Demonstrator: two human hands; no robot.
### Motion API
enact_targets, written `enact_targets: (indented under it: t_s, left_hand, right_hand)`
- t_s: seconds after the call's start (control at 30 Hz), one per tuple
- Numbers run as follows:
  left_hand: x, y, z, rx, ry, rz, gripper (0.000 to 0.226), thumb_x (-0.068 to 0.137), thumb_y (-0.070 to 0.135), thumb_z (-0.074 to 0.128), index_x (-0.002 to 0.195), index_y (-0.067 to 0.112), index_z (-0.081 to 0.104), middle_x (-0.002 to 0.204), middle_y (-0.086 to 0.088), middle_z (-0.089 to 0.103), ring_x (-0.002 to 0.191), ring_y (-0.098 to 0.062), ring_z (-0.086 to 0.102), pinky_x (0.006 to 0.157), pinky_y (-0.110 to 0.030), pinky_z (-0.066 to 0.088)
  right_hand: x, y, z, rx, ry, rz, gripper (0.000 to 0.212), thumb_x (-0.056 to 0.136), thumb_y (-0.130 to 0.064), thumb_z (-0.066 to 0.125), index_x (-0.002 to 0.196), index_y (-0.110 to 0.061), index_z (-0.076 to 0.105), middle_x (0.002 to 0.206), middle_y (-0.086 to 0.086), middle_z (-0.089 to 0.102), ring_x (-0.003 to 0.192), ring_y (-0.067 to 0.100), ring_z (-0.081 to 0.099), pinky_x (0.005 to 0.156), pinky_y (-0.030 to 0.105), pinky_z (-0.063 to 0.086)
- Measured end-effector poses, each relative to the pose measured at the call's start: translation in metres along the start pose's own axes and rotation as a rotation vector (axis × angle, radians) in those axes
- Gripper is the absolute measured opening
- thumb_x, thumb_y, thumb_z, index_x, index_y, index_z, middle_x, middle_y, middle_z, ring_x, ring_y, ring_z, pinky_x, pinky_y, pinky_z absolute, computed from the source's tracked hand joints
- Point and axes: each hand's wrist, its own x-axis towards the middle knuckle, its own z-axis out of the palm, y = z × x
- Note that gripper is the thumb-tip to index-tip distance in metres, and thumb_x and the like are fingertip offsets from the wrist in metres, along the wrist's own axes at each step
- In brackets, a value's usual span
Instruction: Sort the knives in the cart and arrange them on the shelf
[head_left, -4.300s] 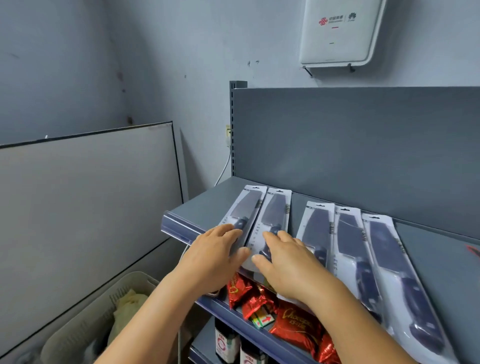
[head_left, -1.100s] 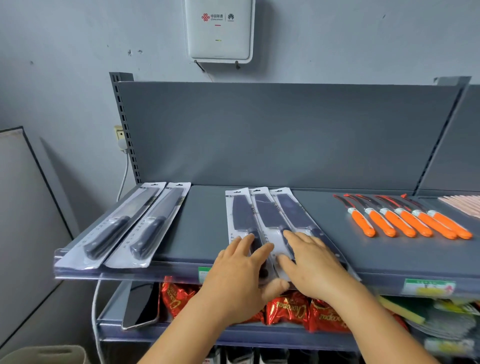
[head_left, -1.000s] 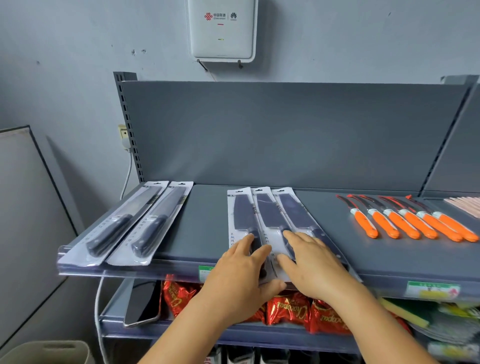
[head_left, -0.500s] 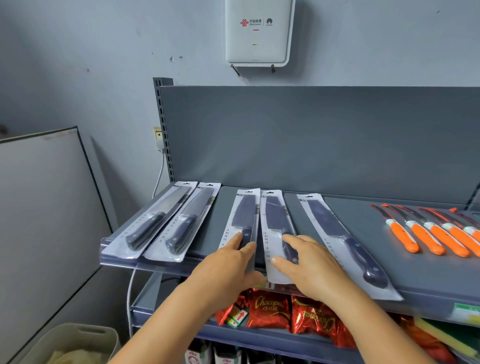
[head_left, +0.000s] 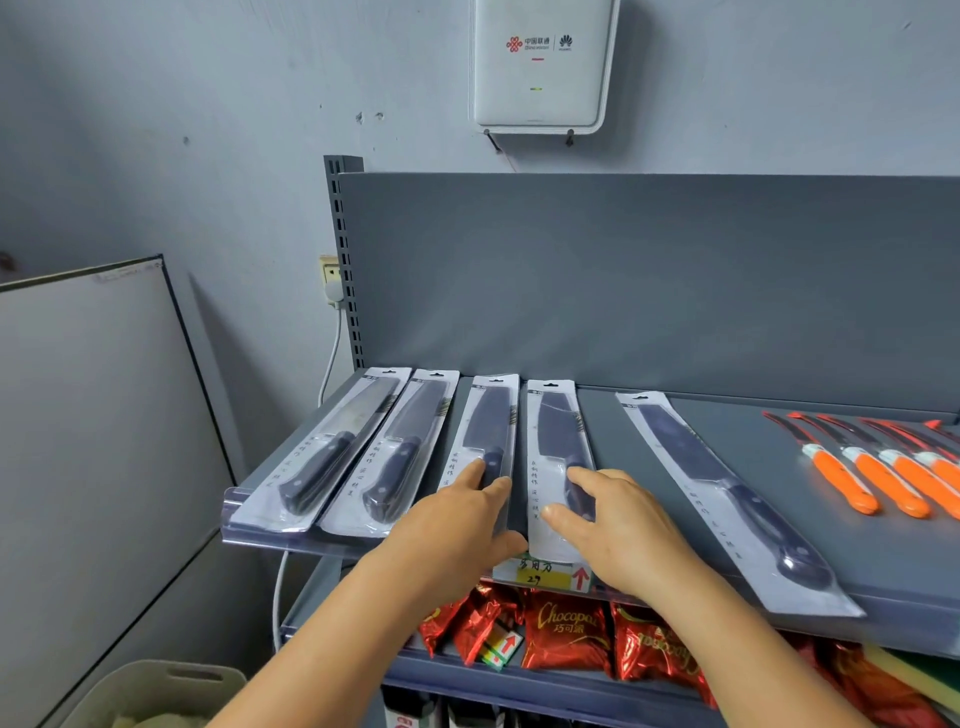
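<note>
Knives in clear blister packs lie flat in a row on the grey shelf (head_left: 649, 447), handles toward its front edge. Two long packs sit side by side at the far left end, the first pack (head_left: 322, 457) just beside the second pack (head_left: 397, 457). The left hand (head_left: 457, 525) rests with straight fingers on the third pack (head_left: 485, 441), and the right hand (head_left: 618, 525) lies flat on the fourth pack (head_left: 558, 457); neither seems to grip anything. A fifth pack (head_left: 727, 499) lies angled, apart to the right. Orange-handled knives (head_left: 878, 478) lie further right. Red snack bags (head_left: 566, 639) fill the lower shelf.
</note>
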Motion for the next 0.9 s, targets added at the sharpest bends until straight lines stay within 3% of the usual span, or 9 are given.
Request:
enact_targets:
  t_s: [0.23,0.37,0.57,0.77,0.9]
  left_hand:
    - [-0.005,-0.011,-0.007,0.030,-0.075,0.031,0.071,0.098,0.046,0.040,0.153,0.019,0.005,0.160,-0.001,-0.005,0.137,-0.025,0.035,0.107,-0.036,0.036]
    - [-0.007,-0.012,-0.009,0.033,-0.108,0.021,0.064,0.101,0.039,0.031,0.153,0.018,0.000,0.159,-0.004,-0.015,0.141,-0.027,0.028,0.111,-0.038,0.030]
    - [-0.003,-0.015,-0.010,0.026,-0.129,0.022,0.066,0.101,0.041,0.034,0.153,0.019,0.000,0.159,-0.004,-0.015,0.142,-0.027,0.025,0.111,-0.037,0.028]
    - [-0.001,-0.017,-0.008,0.003,-0.120,0.036,0.068,0.099,0.042,0.039,0.153,0.022,0.003,0.160,-0.001,-0.014,0.143,-0.024,0.023,0.113,-0.038,0.028]
    - [-0.007,-0.012,-0.005,0.006,-0.061,0.047,0.075,0.096,0.048,0.043,0.153,0.023,0.001,0.160,0.000,-0.011,0.147,-0.021,0.008,0.116,-0.036,0.021]
  right_hand:
    - [0.000,-0.008,0.008,0.014,0.022,0.016,0.047,0.093,-0.045,0.052,0.127,-0.014,0.051,0.131,0.000,0.047,0.109,0.019,0.053,0.090,0.031,0.045]
    - [0.002,-0.012,0.011,0.024,0.022,0.018,0.048,0.093,-0.046,0.051,0.130,-0.017,0.049,0.133,0.000,0.045,0.110,0.018,0.053,0.089,0.028,0.044]
    - [0.003,-0.013,0.012,0.020,0.021,0.035,0.049,0.092,-0.047,0.052,0.126,-0.012,0.051,0.128,0.002,0.048,0.107,0.021,0.055,0.089,0.032,0.046]
    - [0.003,-0.012,0.013,0.001,0.009,0.012,0.051,0.093,-0.050,0.047,0.133,-0.018,0.045,0.136,0.001,0.043,0.115,0.020,0.051,0.091,0.031,0.044]
    - [-0.002,-0.007,0.010,-0.057,-0.008,-0.027,0.054,0.096,-0.052,0.037,0.142,-0.024,0.035,0.146,-0.003,0.036,0.131,0.021,0.034,0.103,0.036,0.035]
